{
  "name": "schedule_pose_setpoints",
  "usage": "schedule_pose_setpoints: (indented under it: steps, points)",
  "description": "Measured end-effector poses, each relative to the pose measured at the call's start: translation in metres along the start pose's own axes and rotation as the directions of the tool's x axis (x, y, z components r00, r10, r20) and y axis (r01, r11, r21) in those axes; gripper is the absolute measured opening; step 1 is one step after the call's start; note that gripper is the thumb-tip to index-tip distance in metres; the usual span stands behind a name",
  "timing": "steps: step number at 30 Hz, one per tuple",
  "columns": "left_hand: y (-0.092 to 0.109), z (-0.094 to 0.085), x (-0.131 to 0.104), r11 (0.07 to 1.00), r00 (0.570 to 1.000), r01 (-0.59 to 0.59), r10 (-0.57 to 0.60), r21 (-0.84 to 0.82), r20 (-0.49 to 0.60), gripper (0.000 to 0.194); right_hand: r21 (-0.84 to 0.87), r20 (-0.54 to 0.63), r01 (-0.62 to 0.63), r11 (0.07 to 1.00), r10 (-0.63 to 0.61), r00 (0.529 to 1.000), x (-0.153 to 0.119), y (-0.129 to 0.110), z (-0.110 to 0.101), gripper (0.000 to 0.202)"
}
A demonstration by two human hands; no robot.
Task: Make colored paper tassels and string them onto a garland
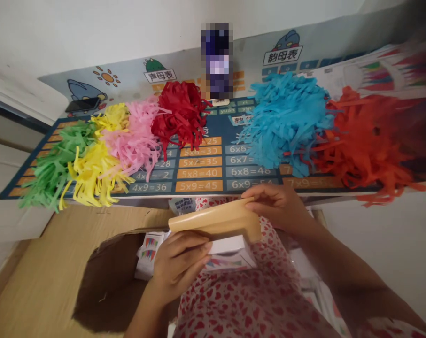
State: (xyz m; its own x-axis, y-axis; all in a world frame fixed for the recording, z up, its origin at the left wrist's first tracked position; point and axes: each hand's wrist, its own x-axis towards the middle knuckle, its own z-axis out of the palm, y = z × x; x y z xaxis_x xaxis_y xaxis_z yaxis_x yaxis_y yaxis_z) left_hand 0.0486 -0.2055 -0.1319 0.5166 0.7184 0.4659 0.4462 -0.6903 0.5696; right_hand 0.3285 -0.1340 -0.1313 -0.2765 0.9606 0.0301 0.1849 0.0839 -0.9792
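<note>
In the head view, my left hand (pixel 179 263) grips a small white box (pixel 227 246) printed with coloured pennants, low over my lap. A tan, glossy sheet of paper (pixel 216 217) with a curled edge lies just behind and above the box. My right hand (pixel 278 206) pinches that sheet at its upper right corner, thumb and fingers together. Whether the sheet is fixed to the box or tucked into it, I cannot tell.
A table (pixel 198 187) with a times-table mat carries fringed paper bundles: green (pixel 61 159), yellow (pixel 96 173), pink (pixel 138 136), red (pixel 181 112), blue (pixel 286 122) and orange-red (pixel 367 150). Flat pennant-printed cardboard (pixel 382 75) lies back right. A cardboard carton (pixel 107 281) holding printed boxes stands below left.
</note>
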Motion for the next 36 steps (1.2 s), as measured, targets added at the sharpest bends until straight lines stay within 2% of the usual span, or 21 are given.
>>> schedule_pose_setpoints:
  steps: [5,11,17,29,32,36]
  points:
    - [0.000,-0.002,-0.003,0.999,1.000,0.023,-0.022,0.023,-0.017,0.024,0.055,-0.040,-0.015,0.998,0.017,0.999,0.001,-0.007,0.007,0.025]
    - [0.001,-0.005,-0.009,0.999,0.998,0.032,-0.031,0.019,-0.050,0.022,0.022,-0.094,0.008,1.000,-0.006,0.996,0.008,-0.018,0.017,0.018]
    - [0.004,-0.008,-0.011,0.997,0.995,0.069,-0.066,0.039,-0.073,0.023,0.002,-0.073,0.035,0.999,-0.035,0.997,0.011,-0.023,0.024,0.019]
    - [0.004,-0.007,-0.011,0.997,0.992,0.072,-0.069,0.022,-0.110,0.023,0.000,-0.040,0.041,0.999,-0.041,0.998,0.012,-0.027,0.029,0.022]
    - [0.005,-0.007,-0.011,0.997,0.992,0.073,-0.069,0.026,-0.110,0.022,-0.046,-0.053,0.045,0.998,-0.047,0.997,0.012,-0.028,0.029,0.023]
    - [0.005,-0.008,-0.010,0.996,0.992,0.078,-0.074,0.039,-0.106,0.023,-0.139,-0.047,0.126,0.982,-0.134,0.990,0.014,-0.029,0.027,0.022]
